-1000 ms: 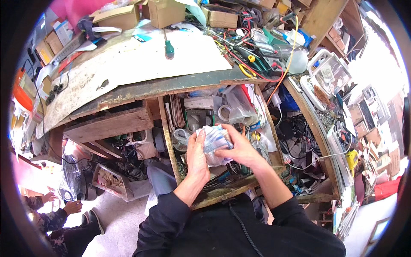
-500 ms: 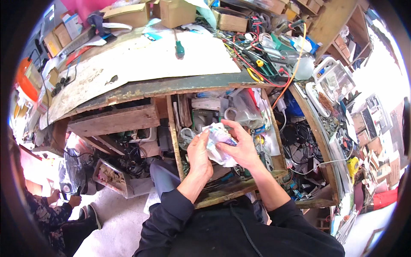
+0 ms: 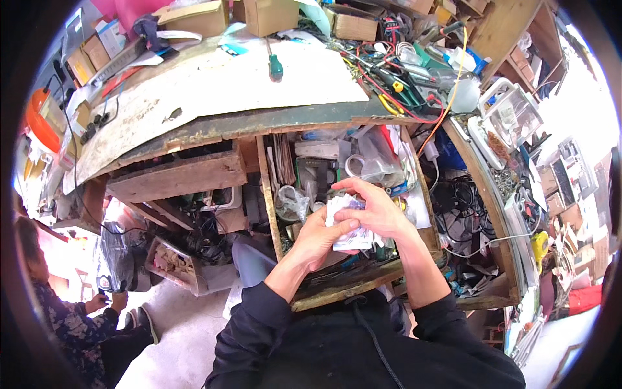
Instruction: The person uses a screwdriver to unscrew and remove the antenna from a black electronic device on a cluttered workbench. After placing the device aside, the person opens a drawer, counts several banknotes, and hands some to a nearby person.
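Over an open wooden drawer (image 3: pixel 363 280), both my hands hold a flat whitish packet (image 3: pixel 350 241) with purplish-grey markings. It looks like folded paper or film; I cannot tell which. My left hand (image 3: pixel 315 241) is closed on its left side, thumb lying across it. My right hand (image 3: pixel 382 209) grips the upper right part with the thumb, its index finger bent above. The drawer beneath contains a roll of tape (image 3: pixel 354 166), a clear plastic bag (image 3: pixel 380 155), a crumpled clear wrapper (image 3: pixel 291 204) and other small clutter.
Behind the drawer is a workbench with a white sheet (image 3: pixel 214 91) and a green-handled screwdriver (image 3: pixel 275 67). Tools and cables (image 3: pixel 395 84) pile up at its right end. A second drawer (image 3: pixel 175 176) is at left. Another person (image 3: pixel 61 318) is at the lower left.
The packet went from crumpled and bulky to flatter and smaller. My hands shifted slightly right and lower, and the left thumb now lies across the packet. The view moved slightly.
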Motion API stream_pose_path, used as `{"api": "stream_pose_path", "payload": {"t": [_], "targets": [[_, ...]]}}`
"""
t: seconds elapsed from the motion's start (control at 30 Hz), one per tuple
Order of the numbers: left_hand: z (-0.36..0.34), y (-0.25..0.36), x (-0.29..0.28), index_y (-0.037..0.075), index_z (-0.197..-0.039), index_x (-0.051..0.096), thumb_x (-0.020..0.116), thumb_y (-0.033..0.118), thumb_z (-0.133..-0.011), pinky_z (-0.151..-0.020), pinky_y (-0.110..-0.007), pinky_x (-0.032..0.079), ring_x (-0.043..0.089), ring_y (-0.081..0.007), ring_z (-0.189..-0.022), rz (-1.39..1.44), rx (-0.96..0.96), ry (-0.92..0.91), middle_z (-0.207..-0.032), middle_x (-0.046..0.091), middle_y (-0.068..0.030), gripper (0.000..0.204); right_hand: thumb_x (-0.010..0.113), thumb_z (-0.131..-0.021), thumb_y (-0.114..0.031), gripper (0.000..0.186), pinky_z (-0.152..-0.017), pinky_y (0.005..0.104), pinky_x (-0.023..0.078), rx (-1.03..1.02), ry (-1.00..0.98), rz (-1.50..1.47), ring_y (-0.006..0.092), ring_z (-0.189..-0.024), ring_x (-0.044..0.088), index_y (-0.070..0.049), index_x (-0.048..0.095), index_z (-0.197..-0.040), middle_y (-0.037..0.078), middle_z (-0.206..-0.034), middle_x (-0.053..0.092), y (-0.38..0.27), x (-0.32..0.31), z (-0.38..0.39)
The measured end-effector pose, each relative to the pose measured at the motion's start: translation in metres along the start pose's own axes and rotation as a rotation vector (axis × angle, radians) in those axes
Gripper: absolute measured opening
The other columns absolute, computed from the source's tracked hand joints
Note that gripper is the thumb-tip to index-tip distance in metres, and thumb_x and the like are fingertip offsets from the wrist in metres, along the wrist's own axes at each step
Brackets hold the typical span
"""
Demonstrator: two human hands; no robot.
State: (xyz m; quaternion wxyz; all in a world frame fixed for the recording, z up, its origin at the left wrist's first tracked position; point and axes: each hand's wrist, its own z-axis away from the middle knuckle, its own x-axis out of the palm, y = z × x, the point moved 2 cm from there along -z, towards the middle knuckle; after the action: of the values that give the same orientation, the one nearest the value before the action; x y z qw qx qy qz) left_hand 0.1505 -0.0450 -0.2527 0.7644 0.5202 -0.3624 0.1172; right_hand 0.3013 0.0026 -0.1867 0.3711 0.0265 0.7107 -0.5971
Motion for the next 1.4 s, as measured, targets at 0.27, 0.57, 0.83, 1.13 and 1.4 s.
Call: {"api": "stream_pose_path", "payload": {"t": [0.27, 0.57, 0.83, 1.13, 1.4], "targets": [[0.007, 0.014, -0.011, 0.003, -0.121, 0.060, 0.073, 0.006, -0.091, -0.063, -0.038, 0.065, 0.073, -0.0218, -0.092, 0.064, 0.104, 0.197, -0.110, 0.071, -0.0097, 0.033, 0.056, -0.105, -0.040, 0.048, -0.089, 0.0316, 0.052, 0.229, 0.177, -0.769, 0.0173, -0.107, 0.063, -0.005, 0.057, -0.137, 0.008, -0.118, 0.066, 0.024, -0.009, 0.007], [0.001, 0.001, -0.010, 0.005, -0.129, 0.048, 0.076, 0.013, -0.091, -0.064, -0.039, 0.065, 0.071, -0.0209, -0.096, -0.035, 0.157, 0.265, -0.116, 0.066, -0.0106, 0.048, 0.065, -0.102, -0.028, 0.063, -0.101, 0.0324, 0.044, 0.041, 0.156, -0.674, 0.0180, -0.118, 0.053, -0.007, 0.035, -0.153, 0.012, -0.129, 0.057, 0.021, 0.049, 0.010], [0.001, 0.023, -0.010, -0.005, -0.151, 0.027, 0.072, 0.022, -0.091, -0.086, -0.033, 0.056, 0.067, -0.0231, -0.101, -0.842, 0.278, 0.301, -0.117, 0.065, -0.0177, 0.079, 0.074, -0.090, -0.003, 0.027, -0.082, 0.0264, 0.054, 0.145, 0.283, -0.964, 0.0095, -0.091, 0.067, 0.001, 0.064, -0.115, 0.005, -0.103, 0.071, 0.033, 0.051, 0.006], [-0.026, 0.105, -0.032, 0.003, -0.132, 0.059, 0.059, 0.035, -0.099, -0.111, -0.048, 0.040, 0.059, -0.0294, -0.123, -2.170, 0.961, 0.277, -0.113, 0.070, -0.0138, 0.046, 0.077, -0.083, -0.012, 0.027, -0.076, 0.0309, 0.053, 0.030, 0.531, -0.259, 0.0135, -0.085, 0.067, 0.001, 0.065, -0.104, 0.009, -0.092, 0.071, 0.035, 0.005, -0.053], [-0.026, 0.114, -0.078, 0.004, -0.102, 0.075, 0.057, 0.032, -0.096, -0.120, -0.053, 0.026, 0.050, -0.0253, -0.134, -2.214, 0.677, 0.279, -0.123, 0.068, -0.0082, 0.033, 0.077, -0.075, -0.025, 0.047, -0.088, 0.0387, 0.053, 0.013, 0.499, -0.044, 0.0316, -0.095, 0.072, 0.004, 0.069, -0.111, 0.020, -0.102, 0.074, 0.049, 0.009, -0.107]]}}
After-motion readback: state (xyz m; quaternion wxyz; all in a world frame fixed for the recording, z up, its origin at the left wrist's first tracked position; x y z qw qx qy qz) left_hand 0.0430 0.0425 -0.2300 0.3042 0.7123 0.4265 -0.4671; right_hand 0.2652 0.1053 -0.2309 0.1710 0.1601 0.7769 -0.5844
